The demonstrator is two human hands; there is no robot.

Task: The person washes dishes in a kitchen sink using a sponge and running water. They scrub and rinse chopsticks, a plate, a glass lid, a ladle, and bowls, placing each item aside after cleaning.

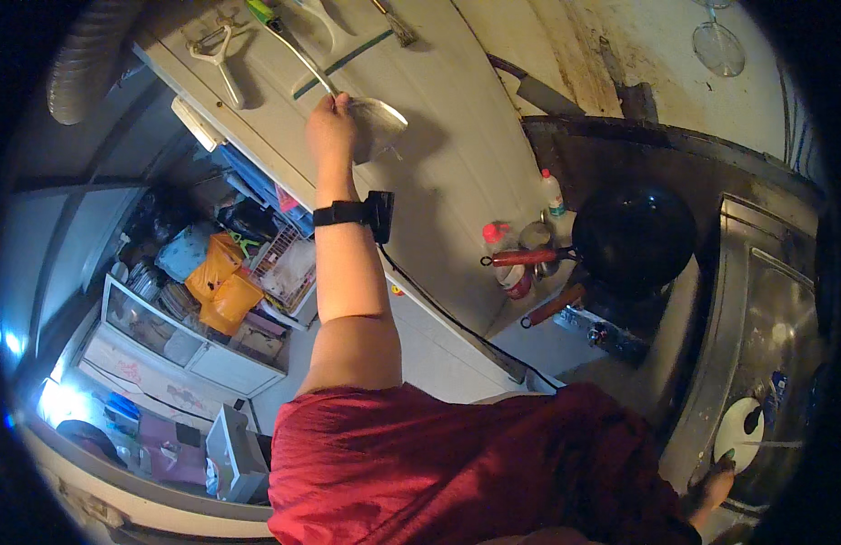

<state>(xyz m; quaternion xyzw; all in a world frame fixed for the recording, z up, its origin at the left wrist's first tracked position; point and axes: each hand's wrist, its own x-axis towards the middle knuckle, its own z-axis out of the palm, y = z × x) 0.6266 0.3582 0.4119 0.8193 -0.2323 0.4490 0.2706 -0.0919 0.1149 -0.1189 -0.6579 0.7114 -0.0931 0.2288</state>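
Note:
My left arm is stretched out, with a black strap and device on the wrist. My left hand [333, 129] is closed around the shaft of a metal turner [379, 121], by its broad blade. The turner's green handle end points away, towards the top of the view. Far to the right, my right hand [715, 485] is at the rim of a white plate [734, 436] over a metal sink [723, 320]. Its thumb lies on the rim and the other fingers are hidden. A dark thing shows on the plate, and a thin pale streak crosses beside it.
Beside the turner are a Y-shaped peeler [222, 71] and a brush [400, 27]. A black wok [631, 238] with a wooden handle sits by the stove knob [597, 334]. Bottles [552, 194] and jars [514, 279] stand near it. A cleaver [546, 94] and a strainer [719, 49] are beyond.

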